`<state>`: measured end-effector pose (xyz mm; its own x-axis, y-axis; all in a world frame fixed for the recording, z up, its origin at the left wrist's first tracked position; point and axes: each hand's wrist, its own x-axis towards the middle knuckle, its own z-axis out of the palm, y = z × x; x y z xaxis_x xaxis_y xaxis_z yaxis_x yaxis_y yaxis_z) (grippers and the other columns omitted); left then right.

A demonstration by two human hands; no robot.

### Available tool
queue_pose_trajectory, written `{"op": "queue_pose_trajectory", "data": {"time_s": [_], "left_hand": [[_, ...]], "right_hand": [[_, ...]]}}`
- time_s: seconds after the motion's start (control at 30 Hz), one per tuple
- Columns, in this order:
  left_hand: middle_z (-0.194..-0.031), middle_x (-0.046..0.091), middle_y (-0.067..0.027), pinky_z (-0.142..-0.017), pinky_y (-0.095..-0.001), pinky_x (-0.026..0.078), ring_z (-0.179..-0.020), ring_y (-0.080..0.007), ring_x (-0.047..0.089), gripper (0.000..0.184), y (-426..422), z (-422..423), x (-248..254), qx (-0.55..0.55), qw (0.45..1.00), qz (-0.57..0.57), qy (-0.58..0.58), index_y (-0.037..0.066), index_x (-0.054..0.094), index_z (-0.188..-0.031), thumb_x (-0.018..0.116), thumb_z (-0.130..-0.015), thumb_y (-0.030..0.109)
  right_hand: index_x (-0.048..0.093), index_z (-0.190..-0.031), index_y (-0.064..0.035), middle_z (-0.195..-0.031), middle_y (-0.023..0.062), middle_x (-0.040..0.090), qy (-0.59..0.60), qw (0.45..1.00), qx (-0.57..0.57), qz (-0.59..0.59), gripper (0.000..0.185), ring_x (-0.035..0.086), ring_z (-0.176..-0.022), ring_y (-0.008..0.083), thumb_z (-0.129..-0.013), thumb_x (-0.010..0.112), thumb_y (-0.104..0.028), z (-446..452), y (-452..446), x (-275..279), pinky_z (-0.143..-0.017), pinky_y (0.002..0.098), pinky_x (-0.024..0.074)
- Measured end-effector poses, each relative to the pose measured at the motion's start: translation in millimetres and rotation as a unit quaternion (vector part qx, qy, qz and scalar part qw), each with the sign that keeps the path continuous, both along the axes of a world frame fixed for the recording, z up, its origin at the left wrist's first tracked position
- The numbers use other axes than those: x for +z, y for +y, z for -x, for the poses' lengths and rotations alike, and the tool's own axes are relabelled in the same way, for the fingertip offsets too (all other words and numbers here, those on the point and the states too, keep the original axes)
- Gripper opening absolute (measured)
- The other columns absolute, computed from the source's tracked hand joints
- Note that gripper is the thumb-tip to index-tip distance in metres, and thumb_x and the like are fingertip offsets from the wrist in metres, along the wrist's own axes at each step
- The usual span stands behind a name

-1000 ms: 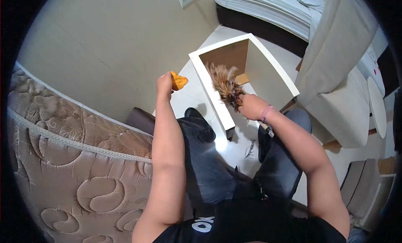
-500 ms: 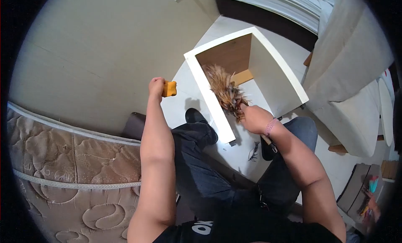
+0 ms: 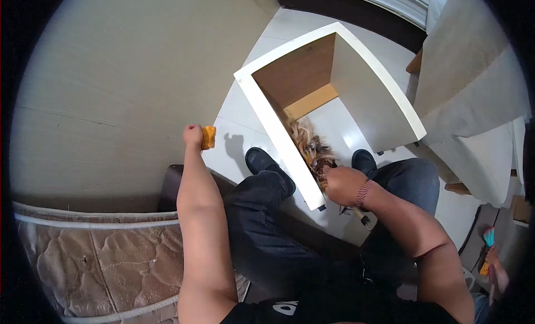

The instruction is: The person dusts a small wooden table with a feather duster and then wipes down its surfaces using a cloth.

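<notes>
In the head view, your right hand (image 3: 346, 186) has its grip wrapped around the feather duster (image 3: 312, 148) where feathers meet handle (image 3: 365, 219); the plumes lie inside the white cabinet (image 3: 280, 140), close along its side wall. The duster looks light, its feathers soft and easily bent, so the stiffer handle seems the place to hold. Your left hand's (image 3: 193, 135) grip is closed on a yellow cloth (image 3: 209, 138), likely limp and light, held well apart from the cabinet.
</notes>
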<state>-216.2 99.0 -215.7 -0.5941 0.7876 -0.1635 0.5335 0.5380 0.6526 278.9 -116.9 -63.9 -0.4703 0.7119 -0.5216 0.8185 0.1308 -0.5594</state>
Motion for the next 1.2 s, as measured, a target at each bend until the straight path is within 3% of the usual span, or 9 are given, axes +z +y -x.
{"op": "queue_pose_trajectory", "data": {"time_s": [0.13,0.23,0.4,0.53,0.6,0.77,1.03,1.13,1.2], "left_hand": [[-0.114,0.067,-0.0161,-0.09,-0.0396,0.051,-0.105,-0.0287,0.064,0.039,-15,2,8,-0.003,0.996,0.018,0.084,0.003,0.062,-0.115,0.066,-0.081,0.02],[-0.115,0.066,-0.0158,-0.091,-0.0385,0.05,-0.107,-0.0277,0.064,0.041,-16,11,2,0.082,0.996,-0.014,-0.011,0.004,0.061,-0.118,0.066,-0.081,0.02],[-0.108,0.068,-0.0116,-0.088,-0.035,0.05,-0.1,-0.0221,0.064,0.033,-13,13,-8,-0.04,0.997,0.043,-0.051,0.003,0.064,-0.113,0.064,-0.083,0.018],[-0.104,0.068,-0.0096,-0.085,-0.0324,0.05,-0.096,-0.0187,0.064,0.028,-21,-15,34,-0.043,0.997,0.039,-0.048,0.002,0.065,-0.11,0.063,-0.086,0.016],[-0.102,0.068,-0.0085,-0.085,-0.031,0.05,-0.094,-0.0168,0.063,0.026,-16,-13,41,-0.085,0.994,0.011,-0.071,0.001,0.065,-0.108,0.063,-0.088,0.016],[-0.102,0.068,-0.0077,-0.084,-0.0296,0.049,-0.093,-0.0159,0.062,0.023,-8,-64,103,-0.138,0.981,-0.095,-0.093,-0.001,0.065,-0.108,0.061,-0.091,0.014],[-0.092,0.067,-0.0051,-0.078,-0.0271,0.049,-0.084,-0.0117,0.059,0.021,-68,-207,195,-0.26,0.952,-0.153,-0.048,-0.002,0.066,-0.106,0.059,-0.095,0.015],[-0.087,0.067,-0.0043,-0.075,-0.0261,0.049,-0.08,-0.0103,0.059,0.02,-104,-226,201,-0.265,0.949,-0.162,-0.057,-0.002,0.067,-0.103,0.061,-0.094,0.015],[-0.085,0.068,-0.0051,-0.075,-0.0267,0.05,-0.08,-0.0106,0.06,0.02,-120,-233,204,-0.273,0.951,-0.145,-0.015,-0.002,0.068,-0.102,0.062,-0.094,0.015]], "right_hand": [[0.05,-0.114,0.0114,-0.092,0.0313,0.066,-0.02,0.999,-0.046,-0.008,0.04,0.066,-0.092,0.0453,-0.084,0.053,-0.015,-4,18,32,-0.083,0.0508,0.0521],[0.051,-0.112,0.0091,-0.085,0.0284,0.067,-0.055,0.998,-0.01,0.005,0.036,0.066,-0.086,0.0431,-0.082,0.052,-0.011,2,11,12,-0.078,0.0495,0.0527],[0.054,-0.108,0.0105,-0.089,0.0305,0.067,-0.015,0.999,-0.037,0.022,0.034,0.067,-0.086,0.0429,-0.082,0.052,-0.012,6,11,18,-0.078,0.049,0.0533],[0.054,-0.108,0.0098,-0.089,0.0301,0.067,-0.037,0.997,-0.065,0.026,0.034,0.067,-0.086,0.0431,-0.083,0.053,-0.014,2,-4,-4,-0.08,0.0489,0.0532],[0.049,-0.122,0.0153,-0.09,0.0327,0.066,0.002,0.997,0.066,0.034,0.044,0.067,-0.087,0.0438,-0.083,0.049,-0.007,-7,-8,-38,-0.08,0.05,0.0537],[0.045,-0.125,0.011,-0.092,0.0305,0.067,0.027,0.993,-0.117,0.005,0.048,0.066,-0.092,0.0434,-0.088,0.054,-0.018,-4,4,18,-0.084,0.05,0.0524],[0.05,-0.114,0.0109,-0.098,0.0343,0.065,0.048,0.997,-0.038,0.04,0.036,0.066,-0.097,0.0451,-0.083,0.045,-0.006,-4,-7,11,-0.087,0.0501,0.0516],[0.062,-0.103,0.0108,-0.102,0.0305,0.067,0.065,0.987,-0.148,-0.017,0.031,0.066,-0.099,0.0433,-0.081,0.054,-0.01,-9,-9,12,-0.09,0.0484,0.0514],[0.064,-0.101,0.0107,-0.101,0.0303,0.067,0.057,0.992,-0.108,-0.019,0.03,0.066,-0.098,0.0429,-0.081,0.055,-0.01,-16,-17,3,-0.09,0.0483,0.0516]]}}
